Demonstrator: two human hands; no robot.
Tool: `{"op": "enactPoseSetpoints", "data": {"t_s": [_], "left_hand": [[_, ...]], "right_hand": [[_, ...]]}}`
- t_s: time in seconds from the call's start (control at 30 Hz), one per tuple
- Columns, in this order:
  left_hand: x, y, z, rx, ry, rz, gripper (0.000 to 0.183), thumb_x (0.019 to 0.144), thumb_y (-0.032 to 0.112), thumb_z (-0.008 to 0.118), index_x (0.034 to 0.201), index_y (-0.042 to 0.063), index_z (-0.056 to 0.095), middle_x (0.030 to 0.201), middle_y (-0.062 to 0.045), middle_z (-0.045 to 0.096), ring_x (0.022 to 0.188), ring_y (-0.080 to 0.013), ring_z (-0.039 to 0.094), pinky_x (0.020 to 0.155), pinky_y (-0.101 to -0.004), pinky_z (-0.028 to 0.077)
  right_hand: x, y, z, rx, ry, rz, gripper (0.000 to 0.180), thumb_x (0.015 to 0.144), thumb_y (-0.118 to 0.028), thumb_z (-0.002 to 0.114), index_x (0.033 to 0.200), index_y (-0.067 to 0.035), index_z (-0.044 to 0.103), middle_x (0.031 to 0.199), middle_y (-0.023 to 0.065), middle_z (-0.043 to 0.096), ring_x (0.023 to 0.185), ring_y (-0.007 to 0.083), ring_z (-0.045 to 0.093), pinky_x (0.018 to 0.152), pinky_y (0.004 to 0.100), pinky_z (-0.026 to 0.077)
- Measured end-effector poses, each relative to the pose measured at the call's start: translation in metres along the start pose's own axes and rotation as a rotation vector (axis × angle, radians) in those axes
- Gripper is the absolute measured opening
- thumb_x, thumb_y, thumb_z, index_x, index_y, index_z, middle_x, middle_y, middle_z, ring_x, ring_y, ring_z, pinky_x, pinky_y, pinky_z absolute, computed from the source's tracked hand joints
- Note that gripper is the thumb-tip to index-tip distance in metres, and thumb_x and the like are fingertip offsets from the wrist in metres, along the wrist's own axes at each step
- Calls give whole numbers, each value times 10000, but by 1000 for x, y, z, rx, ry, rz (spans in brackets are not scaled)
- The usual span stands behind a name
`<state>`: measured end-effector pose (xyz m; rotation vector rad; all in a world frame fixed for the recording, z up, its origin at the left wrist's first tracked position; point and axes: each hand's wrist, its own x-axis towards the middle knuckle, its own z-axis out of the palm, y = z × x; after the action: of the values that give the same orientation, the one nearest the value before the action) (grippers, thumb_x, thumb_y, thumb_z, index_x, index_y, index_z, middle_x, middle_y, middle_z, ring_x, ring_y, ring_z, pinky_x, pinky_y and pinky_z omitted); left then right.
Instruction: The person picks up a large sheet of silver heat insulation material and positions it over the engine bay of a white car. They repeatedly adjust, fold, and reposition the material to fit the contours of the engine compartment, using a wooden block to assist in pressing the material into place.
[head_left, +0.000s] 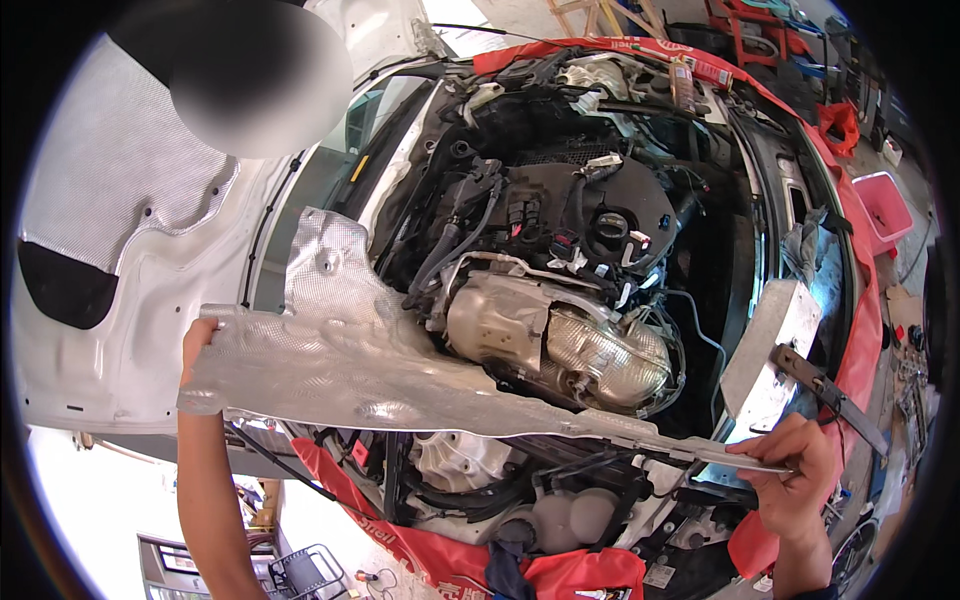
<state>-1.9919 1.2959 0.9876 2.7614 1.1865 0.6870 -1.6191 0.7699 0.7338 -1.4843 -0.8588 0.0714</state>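
A large embossed aluminium heat shield (352, 375) is stretched between my two hands above the open engine bay of a car. My left hand (201, 337) grips its wide end on the left, mostly hidden behind the sheet. Around the narrow right end, the fingers and thumb of my right hand (791, 469) are closed. Just beyond the shield lies the engine, with a black cover (555, 195), an oil filler cap (612, 225) and a silvery shielded exhaust part (615, 345).
Red fender covers (862, 315) drape the bay's edges. The raised hood (150, 300) stands at left. A metal block (772, 352) with a dark bar (829, 397) sits near my right hand. Spray cans (681, 86) stand at the far corner. Beyond are a pink bin (883, 210) and a folding chair (307, 574).
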Motion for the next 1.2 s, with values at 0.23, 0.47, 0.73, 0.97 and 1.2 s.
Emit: {"op": "enactPoseSetpoints", "data": {"t_s": [0.23,0.47,0.73,0.97,1.2], "left_hand": [[-22,27,-8,-351,86,-448,213,870,177,496,929,-8,583,800,-75,587,672,-133,540,607,-280,469],[16,27,-12,-692,76,-703,221,835,236,535,825,22,591,726,-71,578,612,-172,530,555,-327,443],[54,-91,-34,-620,-11,-786,235,819,227,562,892,4,582,851,-123,595,744,-244,572,680,-376,484],[85,-70,0,-1355,366,-785,375,884,282,532,1184,59,501,1239,-179,486,1142,-354,482,958,-644,372],[67,-61,-16,-1318,204,-771,459,892,301,433,1256,22,462,1294,-236,472,1167,-434,462,983,-643,350]], "right_hand": [[-15,-30,-6,-197,-224,-327,330,681,3,782,747,-47,463,650,101,564,640,268,687,481,292,526],[-4,-52,12,-105,-148,-245,265,736,-15,742,799,-39,486,775,142,550,670,296,678,523,300,538],[10,-88,21,-316,-42,-352,207,673,-9,749,766,-38,567,628,73,592,540,179,580,455,272,392],[117,-114,53,-219,146,-286,242,662,-81,771,711,-15,544,598,21,479,512,109,420,464,246,304],[87,-150,59,-173,83,-410,212,645,-50,784,675,-26,575,582,31,484,496,133,431,457,271,286]]}}
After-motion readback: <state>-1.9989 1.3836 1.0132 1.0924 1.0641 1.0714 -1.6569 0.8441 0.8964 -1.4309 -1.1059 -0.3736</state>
